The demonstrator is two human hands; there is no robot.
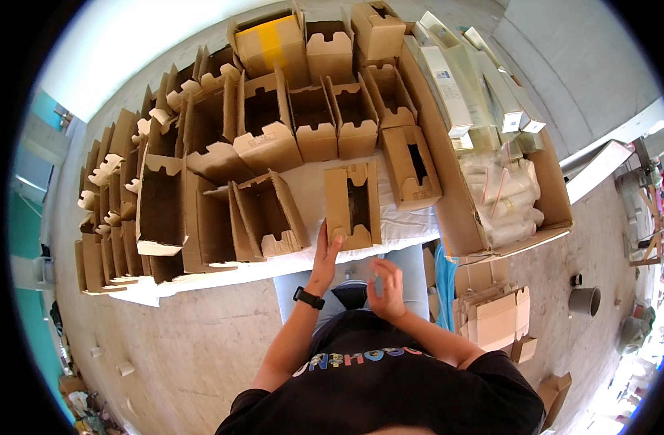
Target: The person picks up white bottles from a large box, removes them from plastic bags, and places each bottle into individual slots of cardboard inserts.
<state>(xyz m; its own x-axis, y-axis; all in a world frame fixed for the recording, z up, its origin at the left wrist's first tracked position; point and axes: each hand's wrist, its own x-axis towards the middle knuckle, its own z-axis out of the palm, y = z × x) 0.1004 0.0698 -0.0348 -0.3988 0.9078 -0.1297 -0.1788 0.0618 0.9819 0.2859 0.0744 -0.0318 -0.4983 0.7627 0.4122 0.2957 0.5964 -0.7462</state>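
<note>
Left hand [324, 254] raised to the near edge of a folded cardboard carton [353, 205], fingers [322, 235] straight and pressed together, tips touching the carton's lower left corner. The carton lies flat at the front edge of the white-covered surface [310, 185], its open slot facing up. A black watch [308, 298] sits on the left wrist.

Right hand [387, 288] held over the lap, below the surface edge and apart from the carton; fingers loosely curled; cannot tell whether they hold anything.

Rows of similar open cartons [274, 138] stand behind and to the left. A large shallow cardboard tray [556, 196] to the right holds bagged white items [502, 196] and long pale boxes [455, 80]. More flat cartons [491, 319] lie on the floor at right.
</note>
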